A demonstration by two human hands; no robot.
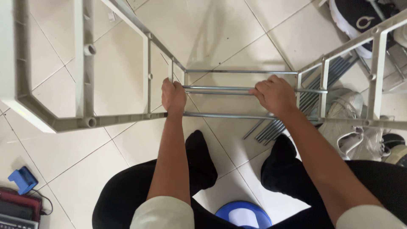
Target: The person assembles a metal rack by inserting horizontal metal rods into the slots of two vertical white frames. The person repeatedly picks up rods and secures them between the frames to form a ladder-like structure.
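Seated above a tiled floor [237, 25], a person closes both hands, left hand [173, 96] and right hand [274, 94], around a metal rod [220, 88] spanning two grey plastic rack frames [85, 76], apparently mid-fitting it, with spare rods [271, 129] lying just below the rack.

A home, likely an entryway or living room: pale tiled floor [237, 34], sneakers [356, 17] piled at one to three o'clock, the person's socked feet [199, 161] on the tiles, and a blue plastic stool [243, 214] at six o'clock.
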